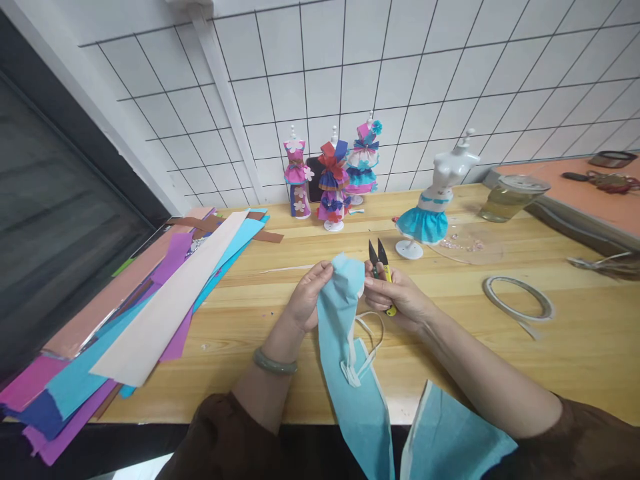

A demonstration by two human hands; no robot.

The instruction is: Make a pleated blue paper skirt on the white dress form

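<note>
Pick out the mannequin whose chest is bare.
The rightmost mannequin, in the turquoise skirt: its white chest is uncovered, while the other three mannequins, grouped to its left, have theirs covered in coloured material.

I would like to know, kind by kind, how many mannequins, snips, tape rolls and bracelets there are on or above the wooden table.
Mannequins: 4
Snips, in the right hand: 1
Tape roll: 1
Bracelet: 1
Total: 7
</note>
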